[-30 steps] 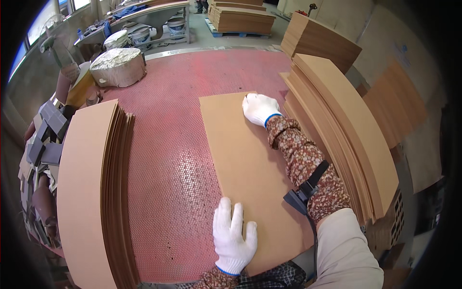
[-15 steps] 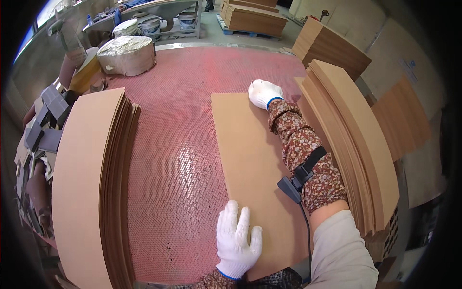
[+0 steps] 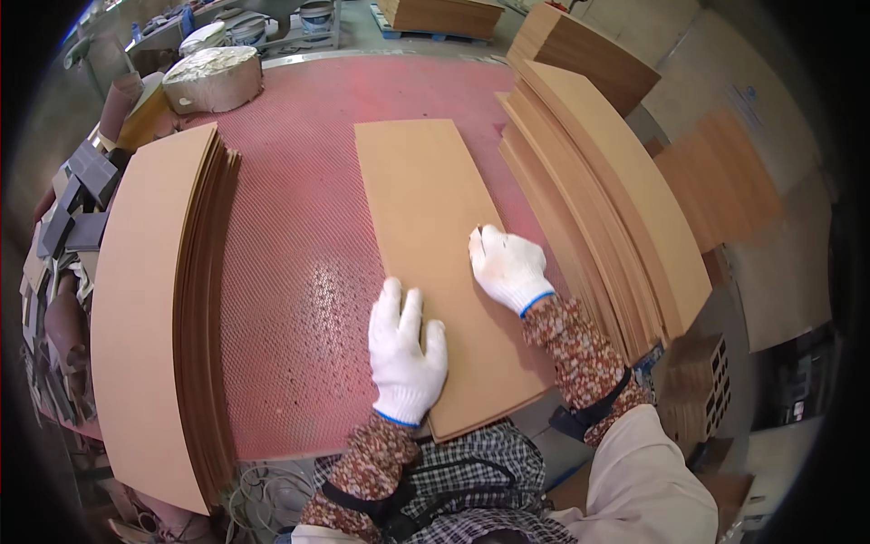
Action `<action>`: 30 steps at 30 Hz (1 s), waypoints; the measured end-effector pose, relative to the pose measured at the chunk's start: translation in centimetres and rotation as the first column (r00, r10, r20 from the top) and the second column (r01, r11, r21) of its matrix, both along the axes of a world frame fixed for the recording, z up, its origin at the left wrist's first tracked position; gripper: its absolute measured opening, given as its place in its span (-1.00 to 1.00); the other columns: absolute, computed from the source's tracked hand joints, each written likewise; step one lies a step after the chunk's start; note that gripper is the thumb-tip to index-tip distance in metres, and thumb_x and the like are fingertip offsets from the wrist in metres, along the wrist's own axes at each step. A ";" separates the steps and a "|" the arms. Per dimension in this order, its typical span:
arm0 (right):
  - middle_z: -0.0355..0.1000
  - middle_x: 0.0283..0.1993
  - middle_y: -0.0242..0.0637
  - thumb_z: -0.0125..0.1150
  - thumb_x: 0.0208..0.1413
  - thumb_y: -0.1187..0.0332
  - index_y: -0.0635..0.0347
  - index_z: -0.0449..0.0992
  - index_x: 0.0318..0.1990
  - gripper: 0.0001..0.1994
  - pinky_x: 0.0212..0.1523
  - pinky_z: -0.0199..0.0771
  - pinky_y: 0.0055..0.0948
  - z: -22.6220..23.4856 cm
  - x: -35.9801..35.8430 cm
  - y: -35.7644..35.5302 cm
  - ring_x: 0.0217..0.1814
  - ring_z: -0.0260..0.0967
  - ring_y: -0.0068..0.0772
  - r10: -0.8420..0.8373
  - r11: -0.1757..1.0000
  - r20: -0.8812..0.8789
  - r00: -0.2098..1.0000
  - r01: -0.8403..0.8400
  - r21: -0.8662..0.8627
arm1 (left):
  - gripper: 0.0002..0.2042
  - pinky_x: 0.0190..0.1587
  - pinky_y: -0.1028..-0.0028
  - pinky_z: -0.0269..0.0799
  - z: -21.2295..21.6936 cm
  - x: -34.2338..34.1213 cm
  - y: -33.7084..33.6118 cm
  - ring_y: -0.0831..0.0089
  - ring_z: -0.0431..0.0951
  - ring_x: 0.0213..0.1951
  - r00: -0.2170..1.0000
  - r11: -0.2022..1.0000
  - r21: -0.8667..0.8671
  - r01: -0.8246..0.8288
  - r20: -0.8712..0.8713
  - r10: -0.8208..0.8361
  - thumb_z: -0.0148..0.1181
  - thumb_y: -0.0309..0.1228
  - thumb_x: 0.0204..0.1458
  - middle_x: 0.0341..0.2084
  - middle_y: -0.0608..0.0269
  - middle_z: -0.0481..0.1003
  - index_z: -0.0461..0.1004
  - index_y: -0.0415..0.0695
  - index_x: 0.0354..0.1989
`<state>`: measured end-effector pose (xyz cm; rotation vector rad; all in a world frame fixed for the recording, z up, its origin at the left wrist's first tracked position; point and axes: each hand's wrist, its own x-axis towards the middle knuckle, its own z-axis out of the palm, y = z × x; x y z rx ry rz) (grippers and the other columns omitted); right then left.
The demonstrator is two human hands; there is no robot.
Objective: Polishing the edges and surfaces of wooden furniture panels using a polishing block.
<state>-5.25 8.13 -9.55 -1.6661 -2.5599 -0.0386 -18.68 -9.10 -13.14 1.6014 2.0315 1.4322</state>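
Note:
A thin light-brown board (image 3: pixel 426 208) lies flat on the red perforated table (image 3: pixel 299 263), its long side running away from me. My left hand (image 3: pixel 405 354), in a white glove, rests flat on the board's near left edge with fingers spread. My right hand (image 3: pixel 506 265), also gloved, presses flat on the board's right side, near the middle of its length. Neither hand grips anything. The board's near end juts slightly over the table's front edge.
A tall stack of like boards (image 3: pixel 154 308) sits on the table's left. Another fanned stack (image 3: pixel 603 199) leans at the right. A round white-topped drum (image 3: pixel 212 77) stands at the far left corner. Scrap pieces (image 3: pixel 68 227) pile up beside the table's left edge.
My right hand has slid back from the board's far end to its middle. My left hand shifted forward onto the board's near edge. The board now lies nearer me.

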 end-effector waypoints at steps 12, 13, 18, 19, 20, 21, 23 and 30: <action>0.37 -0.72 -0.20 0.23 0.40 0.22 0.06 0.39 -0.39 -0.71 -0.68 0.32 -0.10 0.0 11.5 -21.1 -0.74 0.38 -0.03 0.097 0.990 -0.150 0.984 -0.080 0.115 | -0.55 0.51 0.07 0.25 -1.2 0.0 0.1 -0.23 0.33 0.45 1.000 1.000 0.012 -0.008 -0.028 0.009 0.28 -0.47 0.19 0.42 -0.39 0.31 0.52 -0.43 0.23; 0.37 -0.72 -0.20 0.23 0.40 0.22 0.06 0.39 -0.39 -0.71 -0.68 0.32 -0.10 -0.2 12.1 -22.4 -0.74 0.38 -0.03 0.097 0.990 -0.151 0.984 -0.079 0.118 | -0.55 0.51 0.07 0.25 -1.2 0.0 0.1 -0.23 0.33 0.45 1.000 1.000 0.005 -0.009 -0.026 0.009 0.28 -0.46 0.20 0.42 -0.39 0.31 0.51 -0.42 0.23; 0.41 -0.68 -0.20 0.27 0.37 0.24 0.09 0.41 -0.39 -0.72 -0.67 0.36 -0.13 -0.7 12.9 -25.3 -0.70 0.42 -0.07 -0.056 0.998 -0.152 0.987 0.054 -0.016 | -0.54 0.51 0.06 0.25 -1.4 0.2 0.6 -0.23 0.33 0.45 1.000 1.000 -0.001 -0.012 -0.010 0.012 0.28 -0.45 0.21 0.43 -0.37 0.31 0.50 -0.42 0.25; 0.43 -0.66 -0.20 0.27 0.37 0.24 0.09 0.43 -0.38 -0.73 -0.65 0.38 -0.15 -0.3 12.4 -25.3 -0.69 0.43 -0.08 -0.020 0.999 -0.167 0.986 0.025 0.026 | -0.54 0.51 0.06 0.24 -1.1 0.1 0.5 -0.24 0.32 0.45 1.000 1.000 0.001 -0.001 -0.013 0.001 0.28 -0.45 0.21 0.43 -0.37 0.31 0.49 -0.42 0.26; 0.43 -0.66 -0.20 0.27 0.37 0.24 0.09 0.43 -0.38 -0.73 -0.65 0.38 -0.15 0.4 11.7 -25.3 -0.69 0.43 -0.08 -0.019 1.000 -0.172 0.985 0.022 0.016 | -0.53 0.51 0.06 0.24 -0.9 0.0 0.2 -0.24 0.32 0.45 1.000 1.000 0.003 0.010 -0.016 -0.010 0.27 -0.45 0.21 0.44 -0.38 0.30 0.48 -0.42 0.27; 0.43 -0.65 -0.20 0.27 0.37 0.24 0.10 0.45 -0.36 -0.74 -0.64 0.39 -0.16 1.2 10.9 -24.8 -0.69 0.44 -0.09 -0.001 1.000 -0.216 0.977 0.006 0.025 | -0.53 0.51 0.05 0.24 -1.1 0.0 0.4 -0.24 0.32 0.45 1.000 1.000 0.009 0.003 -0.014 -0.003 0.27 -0.45 0.21 0.43 -0.39 0.30 0.48 -0.42 0.27; 0.45 -0.63 -0.22 0.27 0.36 0.25 0.12 0.50 -0.31 -0.79 -0.62 0.41 -0.20 1.4 10.2 -24.5 -0.68 0.45 -0.12 0.013 1.000 -0.261 0.965 -0.012 0.003 | -0.53 0.51 0.05 0.24 -1.5 -0.2 0.4 -0.24 0.32 0.45 1.000 1.000 0.010 0.002 -0.021 -0.002 0.27 -0.46 0.21 0.43 -0.40 0.30 0.48 -0.41 0.27; 0.48 -0.60 -0.17 0.27 0.37 0.28 0.13 0.52 -0.29 -0.82 -0.63 0.41 -0.15 3.2 8.8 -24.1 -0.66 0.48 -0.09 0.104 0.994 -0.149 0.983 -0.100 0.033 | -0.53 0.50 0.04 0.26 -0.8 -0.1 0.3 -0.25 0.34 0.43 1.000 1.000 0.022 0.015 0.002 -0.015 0.28 -0.48 0.19 0.43 -0.41 0.30 0.48 -0.43 0.27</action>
